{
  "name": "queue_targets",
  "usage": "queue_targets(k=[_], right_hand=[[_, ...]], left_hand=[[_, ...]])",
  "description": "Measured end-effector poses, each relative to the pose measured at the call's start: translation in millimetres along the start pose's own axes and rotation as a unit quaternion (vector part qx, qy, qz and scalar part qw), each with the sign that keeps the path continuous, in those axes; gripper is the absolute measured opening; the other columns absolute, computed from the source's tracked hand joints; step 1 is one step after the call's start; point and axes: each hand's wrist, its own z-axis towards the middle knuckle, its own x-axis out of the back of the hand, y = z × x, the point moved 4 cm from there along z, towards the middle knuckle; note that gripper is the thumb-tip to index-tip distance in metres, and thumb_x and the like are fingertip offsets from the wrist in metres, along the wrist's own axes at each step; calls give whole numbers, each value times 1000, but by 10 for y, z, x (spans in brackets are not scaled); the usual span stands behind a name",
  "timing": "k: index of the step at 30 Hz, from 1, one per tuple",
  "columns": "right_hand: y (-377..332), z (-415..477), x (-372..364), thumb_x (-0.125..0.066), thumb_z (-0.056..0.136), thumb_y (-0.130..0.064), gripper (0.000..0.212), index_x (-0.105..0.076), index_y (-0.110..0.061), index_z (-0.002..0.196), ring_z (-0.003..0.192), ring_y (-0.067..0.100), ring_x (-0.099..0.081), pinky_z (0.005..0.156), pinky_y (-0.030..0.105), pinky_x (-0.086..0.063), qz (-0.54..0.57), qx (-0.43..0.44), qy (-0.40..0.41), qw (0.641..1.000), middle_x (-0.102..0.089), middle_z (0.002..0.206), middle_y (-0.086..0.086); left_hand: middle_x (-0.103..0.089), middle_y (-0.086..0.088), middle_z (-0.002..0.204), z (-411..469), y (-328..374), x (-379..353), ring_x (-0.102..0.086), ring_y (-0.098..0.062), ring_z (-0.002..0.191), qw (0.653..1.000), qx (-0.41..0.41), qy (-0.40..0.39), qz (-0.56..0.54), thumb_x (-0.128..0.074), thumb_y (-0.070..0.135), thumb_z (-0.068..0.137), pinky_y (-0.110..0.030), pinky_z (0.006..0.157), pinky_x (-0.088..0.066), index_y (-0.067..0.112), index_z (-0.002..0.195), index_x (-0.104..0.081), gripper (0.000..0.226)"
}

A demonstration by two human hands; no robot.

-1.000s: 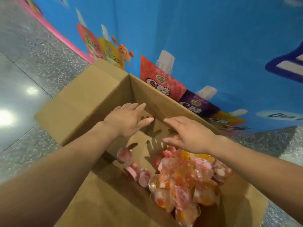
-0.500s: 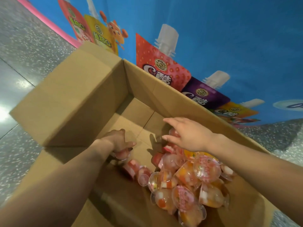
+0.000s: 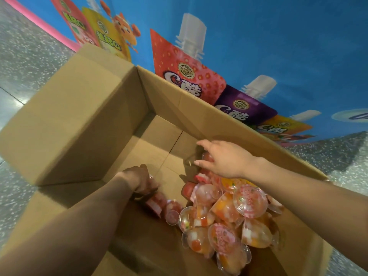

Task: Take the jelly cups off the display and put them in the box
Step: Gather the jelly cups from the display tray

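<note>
Down goes the left hand (image 3: pixel 139 180), deeper into the box (image 3: pixel 89 116), fingers curled round a cup (image 3: pixel 151 178); right hand (image 3: pixel 225 160) hovers at two o'clock, fingers loose, above the cups (image 3: pixel 229 212) heaped at five o'clock.

Bright, even overhead light. Glare patch on glossy speckled grey floor (image 3: pixel 14 100), left. Shadow pools inside brown cardboard box (image 3: pixel 79 116), near side. Wide-lens bowing at edges; slight softness.
</note>
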Motion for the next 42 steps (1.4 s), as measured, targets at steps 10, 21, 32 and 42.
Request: queue_targets(k=[10, 21, 32, 42], right_hand=[[251, 218, -137, -52, 100, -46, 51, -45, -22, 145, 126, 26, -52, 101, 37, -44, 70, -79, -43, 993, -64, 128, 7], [389, 338, -194, -55, 97, -44, 48, -50, -25, 141, 123, 25, -56, 99, 34, -46, 48, -103, -55, 992, -64, 130, 4], [442, 454, -300, -54, 91, -38, 46, -53, -26, 136, 123, 31, -56, 101, 36, -48, 27, -150, -82, 985, -58, 136, 9], [422, 588, -473, -55, 96, -36, 34, -58, -13, 122, 111, 35, -63, 77, 32, -44, -41, -154, -114, 981, -65, 122, 14]], left_hand=[[-57, -9, 130, 81, 58, -30, -59, -26, 105, 997, -35, -45, 52, -68, 50, 84, -39, 94, -52, 18, 136, -38, 68], [-69, -8, 106, -335, -149, 656, -68, -21, 77, 931, -161, -58, -324, -69, 23, 93, -33, 68, -59, 31, 143, -49, 55], [-71, -18, 106, -685, 37, 817, -70, -24, 85, 737, -247, -174, -604, -66, 31, 82, -33, 74, -59, 26, 132, -59, 51], [-66, -13, 90, -695, 34, 831, -59, -17, 71, 751, -242, -152, -595, -58, 60, 84, -22, 56, -47, 16, 118, -64, 56]])
